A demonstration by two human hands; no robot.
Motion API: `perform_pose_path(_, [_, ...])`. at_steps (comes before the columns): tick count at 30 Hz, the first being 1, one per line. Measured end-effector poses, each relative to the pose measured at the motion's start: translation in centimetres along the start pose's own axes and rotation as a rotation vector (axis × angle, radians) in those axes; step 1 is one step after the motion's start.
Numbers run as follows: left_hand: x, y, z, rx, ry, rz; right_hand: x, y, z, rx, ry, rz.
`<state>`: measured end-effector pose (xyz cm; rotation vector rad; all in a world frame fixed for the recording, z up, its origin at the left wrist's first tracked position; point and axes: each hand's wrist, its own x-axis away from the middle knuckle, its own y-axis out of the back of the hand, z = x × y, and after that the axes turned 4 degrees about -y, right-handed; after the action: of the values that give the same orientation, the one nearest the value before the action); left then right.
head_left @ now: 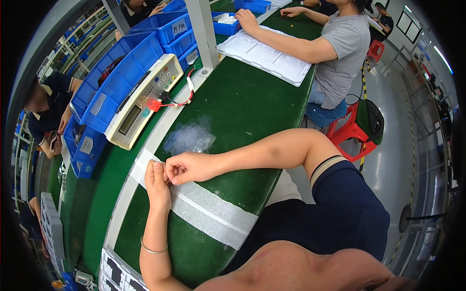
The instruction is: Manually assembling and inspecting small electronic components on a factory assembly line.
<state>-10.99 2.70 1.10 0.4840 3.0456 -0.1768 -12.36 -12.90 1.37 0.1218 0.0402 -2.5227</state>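
My left hand (pixel 157 186) and my right hand (pixel 196 166) meet over the green bench, fingertips almost touching. Both are closed in a pinch, and whatever sits between the fingers is too small or hidden to name. Beneath them a white strip of cloth-like material (pixel 208 211) runs across the bench toward my body. Just beyond my right hand lies a loose pile of thin clear film pieces (pixel 190 137).
Beyond the film stands a cream tester box (pixel 145 99) with red leads, beside stacked blue bins (pixel 124 68). A grey post (pixel 202 34) rises nearby. A co-worker leans over a white tray (pixel 272 54). A tray of black parts (pixel 121 271) lies at lower left.
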Motion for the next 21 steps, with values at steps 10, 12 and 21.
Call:
perform_pose_path(10, [-0.4, 0.0, 0.1, -0.045, 0.022, 0.025, 0.1, 0.2, 0.2, -0.003, -0.048, -0.029])
perform_pose_path(12, [-0.3, -0.2, -0.1, -0.07, 0.039, 0.032, 0.2, 0.3, 0.3, 0.049, -0.05, -0.057])
perform_pose_path(21, [-0.4, 0.2, 0.0, -0.153, -0.072, 0.154, -6.6, 8.0, 15.1, 0.553, 1.007, -0.512])
